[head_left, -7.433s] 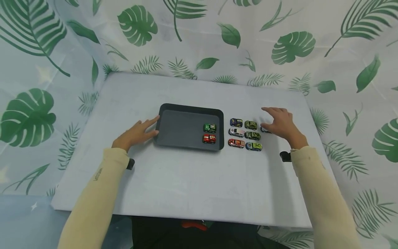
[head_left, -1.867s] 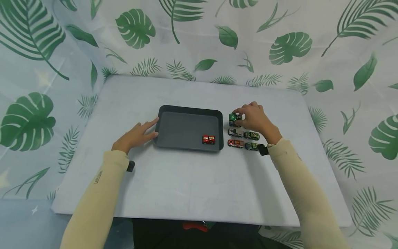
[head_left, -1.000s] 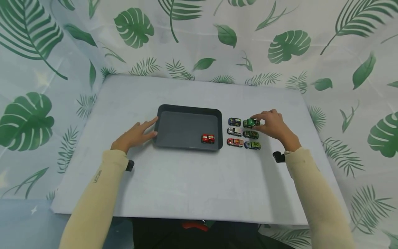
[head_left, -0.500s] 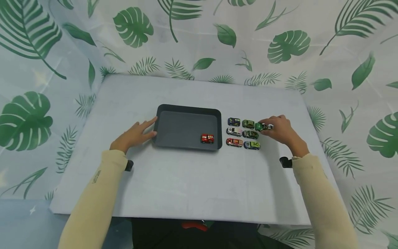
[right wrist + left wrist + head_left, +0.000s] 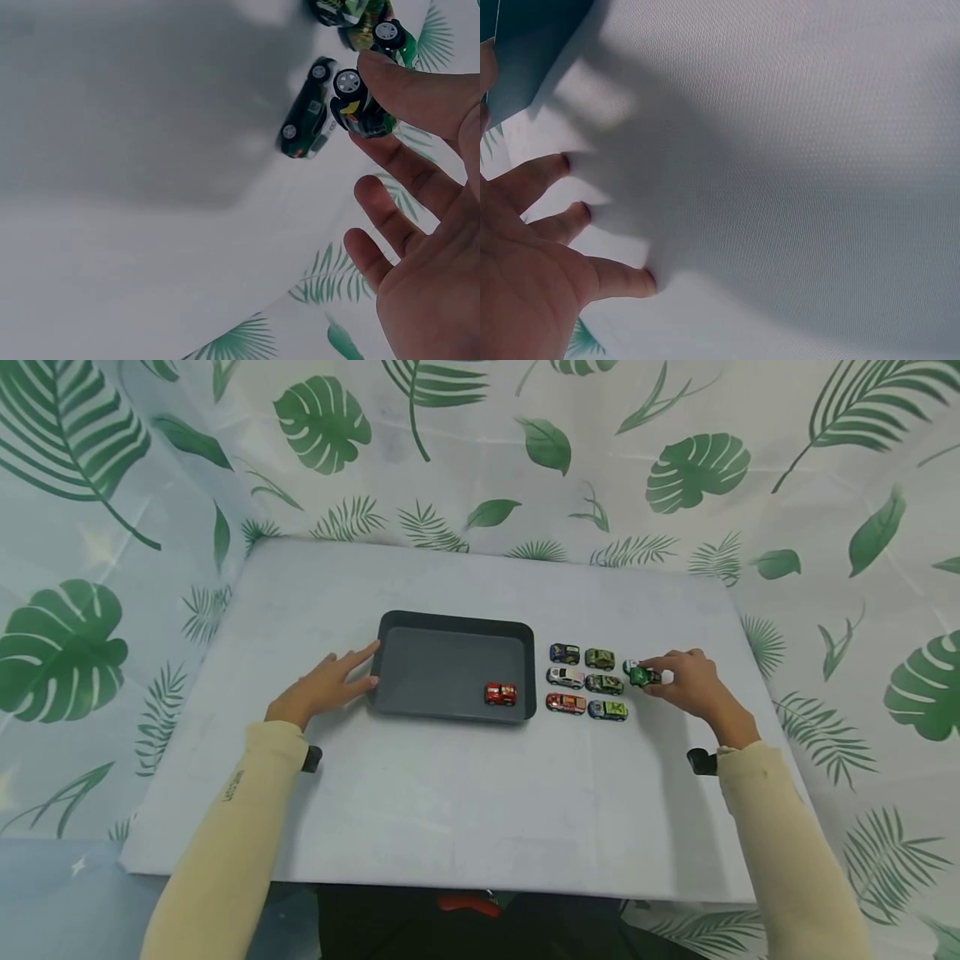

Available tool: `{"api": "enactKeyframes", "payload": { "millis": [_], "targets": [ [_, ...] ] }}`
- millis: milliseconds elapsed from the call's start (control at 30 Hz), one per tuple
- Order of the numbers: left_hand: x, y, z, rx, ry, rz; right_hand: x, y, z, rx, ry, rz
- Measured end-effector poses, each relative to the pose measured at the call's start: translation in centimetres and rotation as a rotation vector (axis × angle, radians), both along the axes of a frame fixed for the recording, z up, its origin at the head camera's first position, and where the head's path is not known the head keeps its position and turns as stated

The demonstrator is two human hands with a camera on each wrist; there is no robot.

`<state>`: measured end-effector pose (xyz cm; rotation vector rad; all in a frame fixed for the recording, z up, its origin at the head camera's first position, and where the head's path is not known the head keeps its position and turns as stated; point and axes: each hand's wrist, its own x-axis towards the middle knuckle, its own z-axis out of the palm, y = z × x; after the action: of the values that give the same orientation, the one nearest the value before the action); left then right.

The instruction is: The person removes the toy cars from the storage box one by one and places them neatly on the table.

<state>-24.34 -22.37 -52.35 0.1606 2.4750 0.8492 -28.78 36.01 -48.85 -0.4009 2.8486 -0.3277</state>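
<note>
My right hand [image 5: 693, 685] pinches a green toy car [image 5: 643, 677] between thumb and fingers. In the right wrist view that green toy car [image 5: 364, 112] is raised beside a dark green and white toy car [image 5: 306, 112], which stands on the table. My left hand [image 5: 322, 689] has its fingers spread, with the fingertips at the left rim of a dark grey tray [image 5: 450, 717]. One red toy car [image 5: 500, 694] sits in the tray's lower right part. In the left wrist view, several left fingertips [image 5: 574, 214] touch the white tabletop.
Right of the tray stand two columns of toy cars, among them a dark blue one [image 5: 565, 653], a white one [image 5: 566, 677], an orange-red one [image 5: 566, 703] and a yellow-green one [image 5: 607, 710]. A leaf-patterned cloth [image 5: 450, 485] hangs behind the white table [image 5: 465, 802].
The green toy car has left the tray in my right hand. It has passed rightward over the top row to the rightmost car, and now sits slightly nearer me. The left hand stays put.
</note>
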Motion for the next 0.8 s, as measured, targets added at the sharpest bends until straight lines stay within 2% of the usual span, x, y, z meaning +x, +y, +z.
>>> {"api": "enactKeyframes", "payload": {
  "millis": [567,800],
  "targets": [
    [-0.2,-0.1,-0.2,0.016,-0.006,-0.001,0.3,0.6,-1.2,0.056,-0.020,-0.048],
    [-0.3,-0.1,-0.4,0.007,-0.007,0.003,0.4,0.5,-1.5,0.069,-0.017,-0.032]
  ]
}}
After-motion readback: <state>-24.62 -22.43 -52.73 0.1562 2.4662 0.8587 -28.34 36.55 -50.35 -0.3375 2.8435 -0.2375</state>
